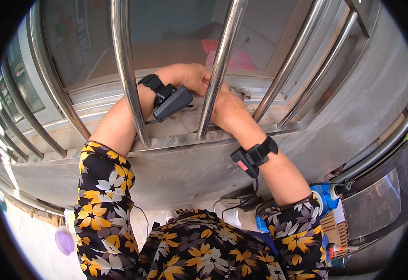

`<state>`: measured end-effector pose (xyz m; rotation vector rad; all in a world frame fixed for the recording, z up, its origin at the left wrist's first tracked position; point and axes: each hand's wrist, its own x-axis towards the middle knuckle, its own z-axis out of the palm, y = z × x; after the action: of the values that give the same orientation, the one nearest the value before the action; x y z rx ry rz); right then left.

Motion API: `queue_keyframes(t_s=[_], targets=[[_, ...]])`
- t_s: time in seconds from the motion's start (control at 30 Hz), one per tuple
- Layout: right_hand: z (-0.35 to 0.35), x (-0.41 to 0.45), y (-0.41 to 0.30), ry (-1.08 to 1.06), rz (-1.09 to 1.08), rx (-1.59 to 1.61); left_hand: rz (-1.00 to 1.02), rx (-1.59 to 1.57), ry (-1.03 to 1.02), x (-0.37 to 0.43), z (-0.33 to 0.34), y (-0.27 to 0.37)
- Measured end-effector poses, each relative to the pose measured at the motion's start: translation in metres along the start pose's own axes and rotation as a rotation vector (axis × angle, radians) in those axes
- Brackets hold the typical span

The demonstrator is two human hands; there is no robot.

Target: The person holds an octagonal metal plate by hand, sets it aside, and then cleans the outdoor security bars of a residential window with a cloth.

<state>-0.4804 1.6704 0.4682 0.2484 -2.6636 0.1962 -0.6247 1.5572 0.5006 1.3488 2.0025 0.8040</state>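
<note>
Both my arms reach through the stainless steel window bars (221, 59) to the sliding window's track. My left hand (190, 78) is bent inward at the wrist, its fingertips meeting my right hand behind a bar. My right hand (226, 106) lies on the near side of those fingertips, partly covered by the same bar. Whether either holds anything is hidden. A greyish cloth (193, 110) lies on the sill under my hands, and a crumpled grey piece (240, 92) sits on the track just beyond my right hand. Black devices with cables are strapped to both wrists.
Window glass (176, 35) stands behind the bars, with something pink (232, 57) seen through it. Below the sill is a grey wall (183, 171). A purple basin (64, 242) is at lower left. Metal pipes (379, 147), a blue object (324, 199) and cardboard (335, 227) are at right.
</note>
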Motion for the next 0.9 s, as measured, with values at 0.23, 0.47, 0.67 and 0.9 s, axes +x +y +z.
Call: queue_keyframes(t_s=[0.23, 0.47, 0.67, 0.9], targets=[[0.008, 0.006, -0.006, 0.035, -0.128, 0.006, 0.000, 0.021, 0.115, -0.016, 0.000, 0.005], [0.012, 0.014, -0.010, -0.032, -0.191, 0.134, -0.129, -0.078, 0.031, -0.037, -0.017, -0.001], [-0.010, 0.019, -0.020, -0.178, -0.137, 0.029, -0.269, -0.211, 0.110, -0.045, -0.019, 0.011], [-0.004, 0.026, -0.009, -0.144, -0.291, 0.015, -0.248, -0.264, 0.261, -0.059, -0.032, 0.021]])
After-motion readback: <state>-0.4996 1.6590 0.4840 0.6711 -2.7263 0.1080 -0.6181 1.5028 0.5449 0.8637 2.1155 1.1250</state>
